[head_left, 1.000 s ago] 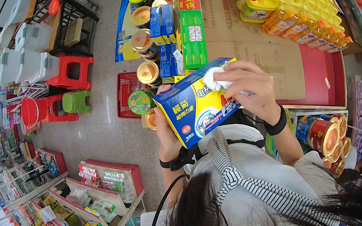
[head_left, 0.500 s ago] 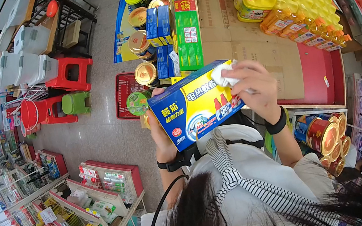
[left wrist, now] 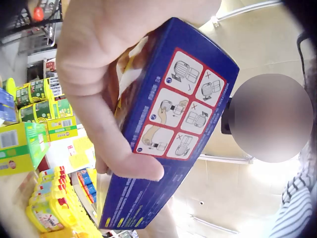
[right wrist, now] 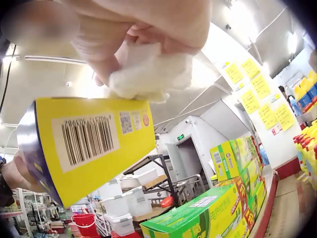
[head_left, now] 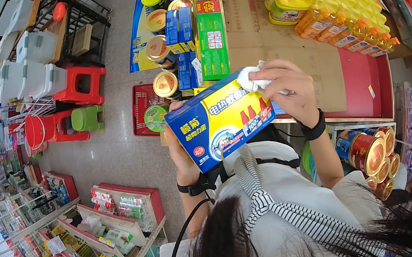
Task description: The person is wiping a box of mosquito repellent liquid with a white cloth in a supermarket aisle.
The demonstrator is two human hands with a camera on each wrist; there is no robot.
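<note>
In the head view a blue and yellow mosquito-repellent box (head_left: pixel 226 119) is held up in front of the chest, its printed front towards the head camera. My left hand (head_left: pixel 182 157) grips the box's left end; the left wrist view shows the thumb (left wrist: pixel 141 166) across its blue side, which has usage pictures. A crumpled white cloth or tissue (head_left: pixel 251 78) is pinched in my right hand (head_left: pixel 290 87) at the box's upper right corner. In the right wrist view the wad (right wrist: pixel 148 74) lies right at the edge of the yellow barcode end (right wrist: pixel 94 144).
Beyond the box, green cartons (head_left: pixel 213 45), blue boxes (head_left: pixel 178 29) and round tins (head_left: pixel 165 83) stand along a cardboard-covered display (head_left: pixel 284 44). Yellow detergent bottles (head_left: pixel 291 5) fill its far right. A red basket (head_left: pixel 142 98) sits on the floor, with red stools (head_left: pixel 80 84) farther left.
The box has shifted slightly left and turned, so more of its front shows. My right hand with the white wad stays at the upper right part and has moved slightly right.
</note>
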